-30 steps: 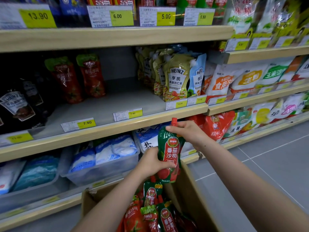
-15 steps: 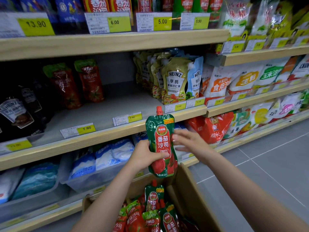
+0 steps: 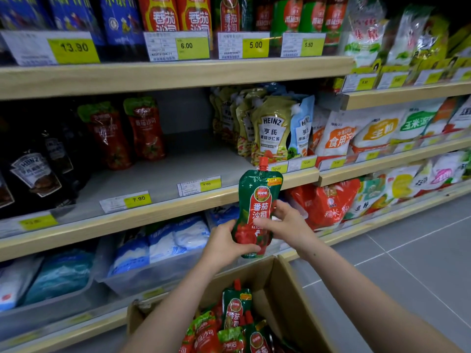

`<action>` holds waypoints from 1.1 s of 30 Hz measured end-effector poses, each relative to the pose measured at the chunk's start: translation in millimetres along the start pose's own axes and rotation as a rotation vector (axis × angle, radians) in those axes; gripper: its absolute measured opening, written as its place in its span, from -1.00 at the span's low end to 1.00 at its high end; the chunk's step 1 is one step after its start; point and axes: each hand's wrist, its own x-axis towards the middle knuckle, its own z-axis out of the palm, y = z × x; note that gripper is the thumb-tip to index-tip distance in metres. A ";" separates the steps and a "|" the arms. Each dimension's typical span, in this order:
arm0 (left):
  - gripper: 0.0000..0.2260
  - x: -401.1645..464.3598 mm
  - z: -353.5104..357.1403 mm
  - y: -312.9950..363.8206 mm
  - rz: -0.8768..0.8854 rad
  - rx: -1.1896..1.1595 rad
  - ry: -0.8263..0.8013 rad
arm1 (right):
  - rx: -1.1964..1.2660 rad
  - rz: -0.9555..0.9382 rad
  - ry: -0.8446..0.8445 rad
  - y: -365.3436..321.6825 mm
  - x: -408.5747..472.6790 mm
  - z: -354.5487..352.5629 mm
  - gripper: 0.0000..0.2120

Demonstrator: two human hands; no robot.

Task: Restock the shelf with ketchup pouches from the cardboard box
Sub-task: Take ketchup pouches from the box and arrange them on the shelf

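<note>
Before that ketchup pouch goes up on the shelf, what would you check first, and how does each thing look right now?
1. Grip: left hand holds the ketchup pouch low down, right hand grips its side. Ok.
2. Pouch upright, red cap on top. Ok.
3. Bare room on the shelf between the two ketchup pouches at the back and the Heinz pouches. Ok.
4. Price tag matches: a 7.90 tag sits on the shelf edge there, but its fine print is unreadable. Cannot tell.
5. More stock left in the cardboard box. Ok.
</note>
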 end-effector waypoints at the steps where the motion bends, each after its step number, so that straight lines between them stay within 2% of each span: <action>1: -0.51 0.6 1.4 1.5 0.011 0.021 -0.001 | -0.040 -0.016 0.016 0.1 0.1 3.9 -0.61; 4: -0.42 -0.4 -3.8 6.1 0.037 0.070 -0.036 | 0.007 -0.025 0.078 -1.0 2.7 5.8 -0.62; 6: -0.36 1.5 -23.3 6.8 0.094 0.128 0.014 | 0.025 -0.039 0.093 -3.6 6.5 1.5 -0.63; 8: -0.44 6.6 -53.8 4.9 0.229 0.281 0.181 | 0.009 -0.072 0.125 -10.5 14.0 -3.8 -0.63; 11: -0.59 22.4 -102.2 2.5 0.507 0.692 0.515 | 0.017 -0.129 0.134 -31.2 29.1 -8.5 -0.60; 13: -0.60 34.9 -127.5 -2.5 0.512 0.887 0.601 | 0.018 -0.181 0.124 -46.0 40.9 -9.3 -0.61; 15: -0.63 40.7 -141.4 -10.0 0.397 0.959 0.559 | 0.015 -0.236 0.125 -59.0 53.6 -6.7 -0.61; 17: -0.63 42.3 -144.3 -20.6 0.361 1.082 0.528 | -0.029 -0.292 0.144 -69.3 67.8 -1.0 -0.61; 20: -0.63 42.5 -142.1 -29.4 0.381 1.204 0.548 | -0.075 -0.370 0.168 -81.6 91.4 8.6 -0.61; 25: -0.67 43.9 -142.4 -32.9 0.452 1.190 0.612 | -0.154 -0.447 0.166 -90.8 129.0 20.7 -0.56; 33: -0.65 46.8 -142.6 -37.0 0.454 1.218 0.616 | -0.209 -0.296 0.090 -63.2 166.3 29.8 -0.53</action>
